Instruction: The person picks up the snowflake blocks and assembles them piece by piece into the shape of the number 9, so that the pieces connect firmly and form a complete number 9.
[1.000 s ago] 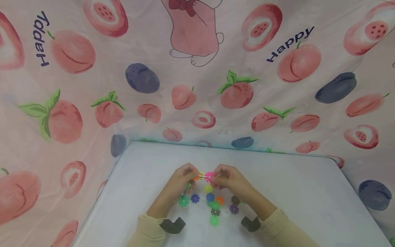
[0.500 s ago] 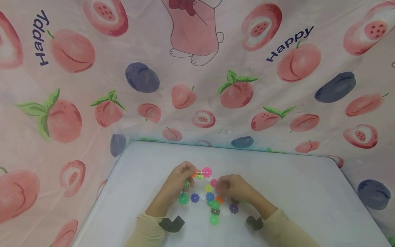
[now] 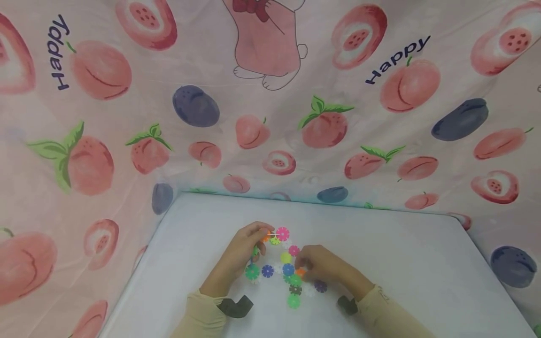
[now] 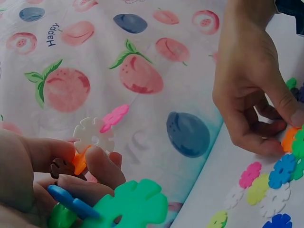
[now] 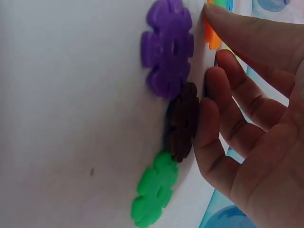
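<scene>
My left hand (image 3: 247,244) pinches an orange snowflake disc (image 4: 80,160) that is part of a joined chain of notched plastic discs. A white disc (image 4: 94,137) and a pink disc (image 3: 282,234) stick out past the fingertips. Brown, blue and green pieces of the same chain sit by the palm, with a large green disc (image 4: 135,204) hanging lowest. Down at the table, my right hand (image 3: 321,265) has thumb and fingers around another orange disc (image 5: 212,31). Its curled lower fingers are close to a dark brown disc (image 5: 183,122).
Loose discs lie on the white table (image 3: 401,263) between the forearms: a yellow disc (image 3: 286,257), a blue disc (image 3: 288,269), a purple disc (image 5: 170,50), a bright green disc (image 5: 156,192) and several others. Fruit-printed cloth (image 3: 270,108) hangs behind and at the left.
My right hand has let go of the pink disc on the chain and moved down and toward me to the loose discs. The left hand keeps hold of the chain, nearly still.
</scene>
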`<action>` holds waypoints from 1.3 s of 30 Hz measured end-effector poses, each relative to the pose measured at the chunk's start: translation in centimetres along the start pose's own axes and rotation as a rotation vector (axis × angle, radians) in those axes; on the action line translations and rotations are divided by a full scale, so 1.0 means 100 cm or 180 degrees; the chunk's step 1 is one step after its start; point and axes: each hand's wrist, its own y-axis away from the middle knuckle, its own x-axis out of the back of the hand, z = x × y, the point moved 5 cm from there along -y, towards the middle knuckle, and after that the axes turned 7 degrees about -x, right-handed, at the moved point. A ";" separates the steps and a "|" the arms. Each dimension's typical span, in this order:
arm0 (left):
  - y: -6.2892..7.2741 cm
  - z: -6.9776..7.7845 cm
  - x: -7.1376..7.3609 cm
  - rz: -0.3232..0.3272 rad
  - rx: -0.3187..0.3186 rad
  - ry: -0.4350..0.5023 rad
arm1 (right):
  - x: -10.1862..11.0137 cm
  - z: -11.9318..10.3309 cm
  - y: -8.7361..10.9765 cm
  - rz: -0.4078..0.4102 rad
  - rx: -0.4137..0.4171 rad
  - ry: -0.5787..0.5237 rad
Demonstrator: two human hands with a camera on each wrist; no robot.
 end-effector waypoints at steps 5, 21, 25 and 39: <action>0.000 0.001 0.001 0.0012 -0.0019 0.0001 | -0.001 0.001 -0.002 0.0023 0.0112 0.0111; -0.001 -0.001 0.003 0.0001 -0.0010 0.0015 | 0.035 -0.019 0.012 0.1186 0.0221 -0.0745; -0.001 -0.002 0.003 -0.0054 -0.0013 -0.0026 | 0.043 -0.031 0.021 0.1364 0.0336 -0.1022; -0.001 -0.003 0.001 -0.0116 0.0035 -0.0126 | 0.051 -0.049 0.034 0.1860 0.0607 -0.1196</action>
